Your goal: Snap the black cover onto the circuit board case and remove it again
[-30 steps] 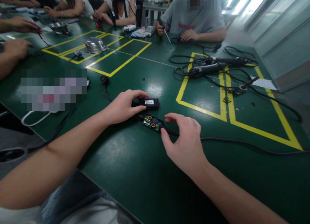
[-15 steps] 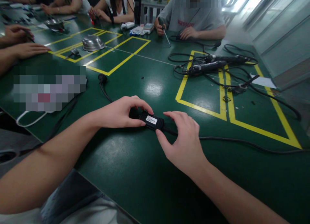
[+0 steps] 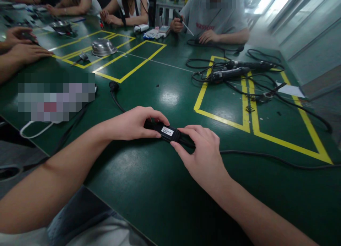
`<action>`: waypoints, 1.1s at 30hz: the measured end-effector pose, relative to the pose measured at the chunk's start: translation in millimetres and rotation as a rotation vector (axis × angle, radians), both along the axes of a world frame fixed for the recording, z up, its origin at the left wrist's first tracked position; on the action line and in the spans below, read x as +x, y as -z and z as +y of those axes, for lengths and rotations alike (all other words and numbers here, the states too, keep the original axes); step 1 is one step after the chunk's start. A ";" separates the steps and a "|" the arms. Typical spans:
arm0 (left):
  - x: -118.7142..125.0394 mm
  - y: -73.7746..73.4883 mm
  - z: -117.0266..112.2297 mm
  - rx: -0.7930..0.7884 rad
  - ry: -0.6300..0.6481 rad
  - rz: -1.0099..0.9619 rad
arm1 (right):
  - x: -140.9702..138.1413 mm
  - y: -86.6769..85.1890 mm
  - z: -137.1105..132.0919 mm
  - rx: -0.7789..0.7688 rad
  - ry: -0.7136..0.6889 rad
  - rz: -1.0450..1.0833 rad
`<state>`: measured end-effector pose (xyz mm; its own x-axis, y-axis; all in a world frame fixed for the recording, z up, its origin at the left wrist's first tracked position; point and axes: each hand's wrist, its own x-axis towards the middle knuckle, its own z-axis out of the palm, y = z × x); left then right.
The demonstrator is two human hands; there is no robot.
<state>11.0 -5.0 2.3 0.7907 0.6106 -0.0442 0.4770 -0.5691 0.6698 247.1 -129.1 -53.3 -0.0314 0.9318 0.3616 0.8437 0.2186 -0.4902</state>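
A small black in-line power box (image 3: 173, 134) with a white printed label lies near the table's front, a black cord running out of its right end. My left hand (image 3: 138, 123) grips its left end between thumb and fingers. Around the right end close the thumb and index finger of my right hand (image 3: 204, 146), the cord passing beneath that palm. Beyond my left hand, a black plug (image 3: 114, 86) lies on the table with its cord leading back behind that hand.
Yellow tape rectangles mark the green table (image 3: 149, 189). Two black electric screwdrivers (image 3: 226, 74) with tangled cords lie at right. A metal bowl (image 3: 103, 47) stands at back left. Opposite, a person's hand (image 3: 176, 25) holds a screwdriver (image 3: 188, 28); other people sit further left.
My right thumb and index finger have closed in on the box's right end. Across the table, the person's screwdriver has been raised and tilted. The box has hardly shifted.
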 end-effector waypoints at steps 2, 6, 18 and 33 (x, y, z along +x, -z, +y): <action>0.1 0.7 0.2 0.003 0.003 0.001 | 0.6 0.6 0.0 0.003 -0.003 -0.010; 0.1 1.2 0.1 0.005 0.008 0.008 | 0.9 1.6 0.0 0.017 -0.006 -0.015; 0.3 1.6 0.6 -0.008 0.023 0.033 | -1.3 3.6 -1.1 0.009 -0.004 0.000; 1.6 17.2 11.9 0.198 -0.359 -0.028 | -4.3 3.4 -0.4 0.007 0.031 0.088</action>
